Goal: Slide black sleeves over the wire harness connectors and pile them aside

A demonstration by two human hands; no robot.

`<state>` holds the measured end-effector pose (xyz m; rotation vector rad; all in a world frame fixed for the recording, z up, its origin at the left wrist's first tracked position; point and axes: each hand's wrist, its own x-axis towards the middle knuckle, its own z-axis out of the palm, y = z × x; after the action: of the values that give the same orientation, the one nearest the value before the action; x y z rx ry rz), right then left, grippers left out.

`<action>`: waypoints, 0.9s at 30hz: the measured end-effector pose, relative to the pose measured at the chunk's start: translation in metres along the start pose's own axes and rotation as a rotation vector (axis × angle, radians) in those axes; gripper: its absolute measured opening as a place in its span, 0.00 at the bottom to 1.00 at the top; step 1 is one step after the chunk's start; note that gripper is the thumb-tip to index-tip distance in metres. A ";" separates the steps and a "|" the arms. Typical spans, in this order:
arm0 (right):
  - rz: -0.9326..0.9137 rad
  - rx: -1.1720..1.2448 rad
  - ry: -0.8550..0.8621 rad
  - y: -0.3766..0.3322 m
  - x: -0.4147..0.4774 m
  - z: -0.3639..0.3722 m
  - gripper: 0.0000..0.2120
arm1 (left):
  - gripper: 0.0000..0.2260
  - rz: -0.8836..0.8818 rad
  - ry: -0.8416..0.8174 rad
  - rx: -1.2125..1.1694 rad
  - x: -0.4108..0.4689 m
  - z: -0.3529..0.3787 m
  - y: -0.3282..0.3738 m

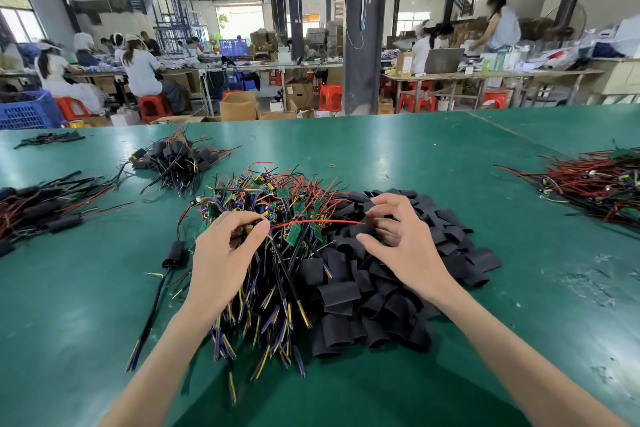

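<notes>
Harness pile (263, 246) left of sleeve pile (398, 274).

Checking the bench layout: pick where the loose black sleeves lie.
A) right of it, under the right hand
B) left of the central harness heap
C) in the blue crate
A: the black sleeves are heaped right of the central harness heap, beneath the right hand.

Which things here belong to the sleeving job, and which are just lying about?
Job: left hand pinching a harness; right hand at the black sleeves; unsleeved pile; sleeved pile.
Lying about: rubber band, blue crate, cardboard box, red stool.
</notes>
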<state>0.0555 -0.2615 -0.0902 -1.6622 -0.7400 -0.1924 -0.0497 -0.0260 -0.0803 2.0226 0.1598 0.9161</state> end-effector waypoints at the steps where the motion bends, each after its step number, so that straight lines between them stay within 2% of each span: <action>1: -0.001 0.006 -0.004 0.000 0.000 0.000 0.23 | 0.08 0.003 0.008 -0.002 0.000 0.000 0.000; 6: -0.004 0.050 -0.041 -0.001 0.000 -0.002 0.25 | 0.09 -0.007 0.039 -0.008 0.001 -0.002 0.001; 14: 0.018 0.078 -0.109 -0.004 -0.001 -0.005 0.26 | 0.06 -0.026 0.041 0.022 0.002 -0.005 -0.002; 22: 0.008 0.102 -0.108 -0.005 0.000 -0.006 0.26 | 0.07 -0.001 0.056 0.083 0.003 -0.006 -0.003; 27: 0.032 0.104 -0.087 -0.004 0.000 -0.005 0.26 | 0.04 0.067 0.026 0.076 0.002 -0.005 0.000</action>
<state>0.0551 -0.2662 -0.0854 -1.5904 -0.7750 -0.0584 -0.0522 -0.0219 -0.0774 2.0977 0.1437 0.9926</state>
